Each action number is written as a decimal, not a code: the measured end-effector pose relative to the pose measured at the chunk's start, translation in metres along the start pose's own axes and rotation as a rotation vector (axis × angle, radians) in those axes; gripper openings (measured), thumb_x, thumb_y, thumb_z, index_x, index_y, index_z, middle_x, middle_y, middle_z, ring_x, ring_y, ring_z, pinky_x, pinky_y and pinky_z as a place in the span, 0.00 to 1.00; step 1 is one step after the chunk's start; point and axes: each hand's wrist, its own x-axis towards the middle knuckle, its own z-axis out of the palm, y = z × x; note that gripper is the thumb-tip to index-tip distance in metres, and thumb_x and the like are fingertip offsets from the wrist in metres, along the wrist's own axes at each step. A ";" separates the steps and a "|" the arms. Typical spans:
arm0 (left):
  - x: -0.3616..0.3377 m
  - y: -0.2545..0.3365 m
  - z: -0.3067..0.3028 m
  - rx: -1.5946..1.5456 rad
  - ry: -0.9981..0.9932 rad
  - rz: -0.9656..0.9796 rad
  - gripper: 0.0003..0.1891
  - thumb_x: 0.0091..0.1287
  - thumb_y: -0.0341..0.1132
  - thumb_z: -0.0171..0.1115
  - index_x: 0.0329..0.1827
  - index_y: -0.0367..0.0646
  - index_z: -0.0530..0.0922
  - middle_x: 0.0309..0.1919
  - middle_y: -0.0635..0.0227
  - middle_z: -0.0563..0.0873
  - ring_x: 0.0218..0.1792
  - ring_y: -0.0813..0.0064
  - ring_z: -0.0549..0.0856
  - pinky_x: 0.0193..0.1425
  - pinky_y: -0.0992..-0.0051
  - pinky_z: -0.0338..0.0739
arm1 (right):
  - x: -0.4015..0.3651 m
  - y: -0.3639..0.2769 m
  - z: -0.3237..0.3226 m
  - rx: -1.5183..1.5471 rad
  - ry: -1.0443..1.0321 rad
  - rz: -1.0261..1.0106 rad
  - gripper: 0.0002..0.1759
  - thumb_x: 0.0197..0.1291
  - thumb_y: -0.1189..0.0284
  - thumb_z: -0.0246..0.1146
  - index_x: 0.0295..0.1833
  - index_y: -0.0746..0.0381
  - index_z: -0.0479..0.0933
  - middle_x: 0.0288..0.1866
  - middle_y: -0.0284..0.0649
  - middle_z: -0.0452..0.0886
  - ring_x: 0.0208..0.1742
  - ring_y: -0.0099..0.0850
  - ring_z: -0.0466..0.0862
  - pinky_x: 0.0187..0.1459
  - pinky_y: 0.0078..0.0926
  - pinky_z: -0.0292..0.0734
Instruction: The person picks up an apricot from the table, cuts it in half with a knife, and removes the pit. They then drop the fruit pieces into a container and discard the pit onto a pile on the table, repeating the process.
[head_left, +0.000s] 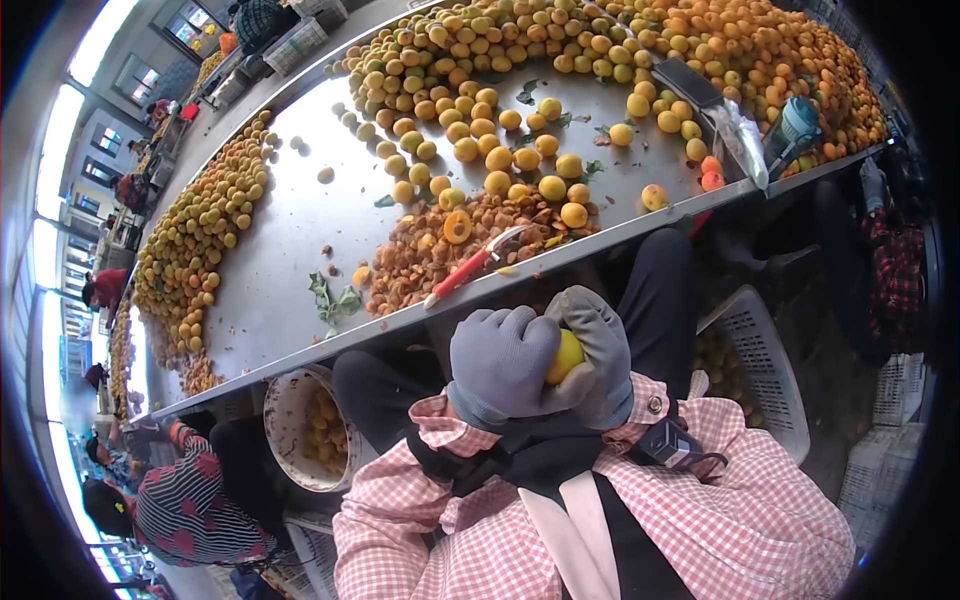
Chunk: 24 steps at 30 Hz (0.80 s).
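My gloved left hand (502,362) and my gloved right hand (598,350) are closed together around a yellow apricot (567,357), just in front of the table edge. Part of the fruit shows between the gloves; the rest is hidden by the fingers. Past my hands, a curved knife with a red handle (463,276) rests at the table's edge against a heap of brown apricot pits (425,250). On this heap sits an apricot half (457,227), its cut face up.
Whole apricots (495,130) spread over the metal table (290,225), piled high at the back and left. A phone (688,82) and a bottle (793,130) lie at right. Below are a bucket (290,430) and a crate (765,360). Other people sit nearby.
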 end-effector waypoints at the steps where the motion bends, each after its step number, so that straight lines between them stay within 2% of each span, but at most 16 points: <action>1: -0.002 0.001 0.002 -0.001 0.000 -0.006 0.20 0.44 0.51 0.66 0.22 0.43 0.73 0.18 0.65 0.74 0.17 0.62 0.75 0.22 0.65 0.69 | -0.001 0.001 -0.001 -0.043 -0.002 -0.065 0.13 0.71 0.69 0.49 0.32 0.61 0.72 0.29 0.29 0.72 0.28 0.16 0.71 0.32 0.15 0.67; 3: -0.007 0.006 0.006 -0.042 0.064 -0.083 0.18 0.51 0.51 0.64 0.25 0.44 0.73 0.20 0.65 0.75 0.20 0.61 0.78 0.24 0.67 0.70 | -0.001 0.002 -0.001 -0.093 -0.003 -0.117 0.14 0.71 0.70 0.49 0.31 0.62 0.72 0.28 0.30 0.72 0.28 0.17 0.71 0.32 0.16 0.67; 5: -0.017 0.021 0.026 -0.526 0.250 -0.376 0.13 0.56 0.42 0.59 0.28 0.40 0.74 0.19 0.57 0.73 0.20 0.55 0.76 0.25 0.67 0.69 | 0.009 -0.004 0.003 -0.312 -0.028 -0.591 0.12 0.68 0.71 0.50 0.32 0.63 0.72 0.28 0.33 0.71 0.28 0.20 0.71 0.32 0.18 0.67; 7: -0.031 0.024 0.042 -0.750 0.299 -0.510 0.14 0.64 0.42 0.56 0.29 0.40 0.73 0.20 0.60 0.72 0.20 0.65 0.75 0.26 0.71 0.68 | 0.013 -0.007 -0.002 -0.392 -0.084 -0.594 0.10 0.66 0.74 0.51 0.32 0.65 0.72 0.28 0.36 0.72 0.28 0.24 0.72 0.33 0.20 0.68; 8: -0.033 0.021 0.051 -0.753 0.306 -0.505 0.14 0.64 0.42 0.56 0.29 0.40 0.73 0.20 0.60 0.72 0.20 0.65 0.75 0.26 0.71 0.68 | 0.018 -0.002 -0.007 -0.428 -0.058 -0.550 0.09 0.66 0.74 0.52 0.32 0.64 0.72 0.28 0.36 0.73 0.28 0.23 0.73 0.33 0.20 0.68; 9: -0.034 0.018 0.060 -0.820 0.316 -0.645 0.15 0.68 0.42 0.54 0.30 0.39 0.74 0.21 0.64 0.72 0.22 0.71 0.74 0.26 0.74 0.67 | 0.025 0.004 -0.011 -0.466 -0.037 -0.511 0.08 0.65 0.74 0.54 0.33 0.63 0.73 0.28 0.36 0.74 0.28 0.23 0.74 0.33 0.19 0.69; 10: -0.035 0.013 0.065 -0.884 0.316 -0.784 0.16 0.72 0.43 0.51 0.31 0.38 0.74 0.22 0.68 0.73 0.23 0.78 0.73 0.27 0.76 0.67 | 0.031 0.012 -0.016 -0.235 0.078 -0.135 0.11 0.68 0.68 0.53 0.35 0.62 0.75 0.27 0.36 0.76 0.28 0.23 0.76 0.33 0.19 0.72; 11: -0.037 0.007 0.068 -0.886 0.319 -0.769 0.16 0.72 0.43 0.51 0.31 0.38 0.74 0.22 0.68 0.73 0.23 0.78 0.73 0.27 0.76 0.67 | 0.039 0.020 -0.024 -0.237 0.075 -0.150 0.11 0.68 0.68 0.53 0.35 0.62 0.75 0.27 0.36 0.76 0.28 0.23 0.76 0.33 0.19 0.72; 13: -0.046 -0.001 0.066 -1.076 0.233 -1.055 0.18 0.75 0.44 0.48 0.34 0.38 0.74 0.25 0.76 0.74 0.27 0.84 0.72 0.29 0.79 0.68 | 0.046 0.030 -0.050 0.213 0.044 0.207 0.16 0.71 0.62 0.48 0.36 0.61 0.73 0.26 0.37 0.76 0.24 0.25 0.75 0.29 0.17 0.73; 14: -0.047 -0.005 0.064 -1.143 0.299 -1.057 0.18 0.75 0.45 0.49 0.37 0.38 0.75 0.25 0.75 0.73 0.28 0.85 0.72 0.31 0.80 0.70 | 0.048 0.031 -0.064 0.394 -0.037 0.402 0.20 0.73 0.57 0.45 0.39 0.62 0.73 0.28 0.40 0.79 0.26 0.27 0.79 0.28 0.20 0.76; 15: -0.052 -0.016 0.057 -1.121 0.178 -1.028 0.20 0.71 0.50 0.54 0.40 0.38 0.76 0.28 0.69 0.77 0.30 0.76 0.77 0.36 0.76 0.74 | 0.045 0.029 -0.063 0.399 -0.031 0.394 0.20 0.73 0.57 0.45 0.39 0.62 0.73 0.28 0.40 0.79 0.26 0.27 0.79 0.28 0.20 0.76; 17: -0.061 -0.042 0.046 -0.243 -0.050 -0.789 0.23 0.66 0.54 0.59 0.43 0.39 0.76 0.36 0.61 0.80 0.37 0.63 0.81 0.42 0.69 0.75 | 0.037 0.027 -0.057 0.286 0.125 0.384 0.23 0.73 0.55 0.45 0.41 0.64 0.74 0.31 0.42 0.80 0.29 0.29 0.81 0.31 0.21 0.78; 18: -0.056 -0.043 0.034 -0.092 -0.093 -0.822 0.27 0.61 0.56 0.62 0.48 0.39 0.75 0.43 0.58 0.80 0.45 0.55 0.80 0.48 0.63 0.75 | 0.038 0.026 -0.060 0.307 0.125 0.450 0.24 0.73 0.54 0.44 0.48 0.66 0.73 0.38 0.45 0.81 0.36 0.33 0.84 0.36 0.25 0.81; 21: -0.043 -0.065 0.018 0.174 0.062 -0.582 0.29 0.62 0.52 0.63 0.58 0.39 0.72 0.49 0.52 0.79 0.50 0.52 0.80 0.52 0.61 0.75 | 0.039 0.027 -0.067 0.428 -0.058 0.514 0.25 0.74 0.55 0.43 0.55 0.67 0.70 0.46 0.45 0.80 0.44 0.36 0.84 0.43 0.29 0.83; 22: -0.039 -0.077 0.016 0.209 0.073 -0.531 0.29 0.60 0.49 0.65 0.59 0.38 0.72 0.51 0.52 0.79 0.53 0.50 0.78 0.54 0.60 0.74 | 0.036 0.029 -0.070 0.297 -0.110 0.438 0.19 0.71 0.63 0.51 0.59 0.66 0.67 0.53 0.46 0.77 0.51 0.41 0.82 0.50 0.33 0.82; 24: -0.035 -0.095 0.020 0.264 0.017 -0.520 0.30 0.59 0.48 0.66 0.59 0.39 0.71 0.51 0.52 0.78 0.53 0.50 0.78 0.55 0.59 0.74 | 0.035 0.032 -0.070 0.337 -0.120 0.473 0.18 0.68 0.68 0.55 0.59 0.65 0.67 0.55 0.46 0.77 0.52 0.42 0.82 0.52 0.35 0.82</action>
